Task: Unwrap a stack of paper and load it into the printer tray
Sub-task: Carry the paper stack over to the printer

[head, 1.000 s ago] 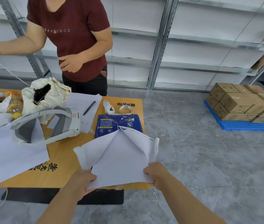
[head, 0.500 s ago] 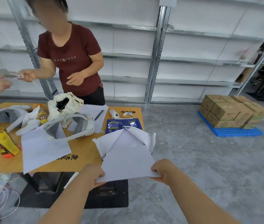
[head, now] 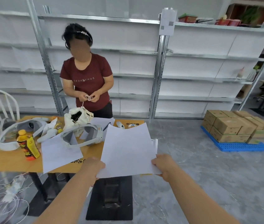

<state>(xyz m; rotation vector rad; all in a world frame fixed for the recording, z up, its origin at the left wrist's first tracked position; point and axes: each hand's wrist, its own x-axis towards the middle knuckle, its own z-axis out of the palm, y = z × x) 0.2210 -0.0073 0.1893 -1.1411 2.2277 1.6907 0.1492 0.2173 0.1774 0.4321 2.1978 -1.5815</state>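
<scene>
I hold a stack of white paper [head: 128, 149] up in front of me, tilted towards me, over the right end of the wooden table [head: 6, 162]. My left hand [head: 93, 167] grips its lower left corner. My right hand [head: 164, 164] grips its lower right corner. A narrow edge of a sheet behind sticks out at the right side. The stack hides the blue wrapper that lay on the table behind it. A loose white sheet [head: 58, 152] lies on the table to the left. No printer tray can be made out.
A person in a dark red shirt [head: 87, 81] stands behind the table handling a small item. Headsets [head: 86, 135], a bottle [head: 28, 147] and a white bag [head: 78, 118] crowd the table. A black base [head: 110, 198] sits on the floor below. Cardboard boxes [head: 234, 126] stand on a blue pallet at right.
I have lifted the paper off the table and its folded flaps have flattened into a plain stack. My view has tilted up. The other person has brought both hands together.
</scene>
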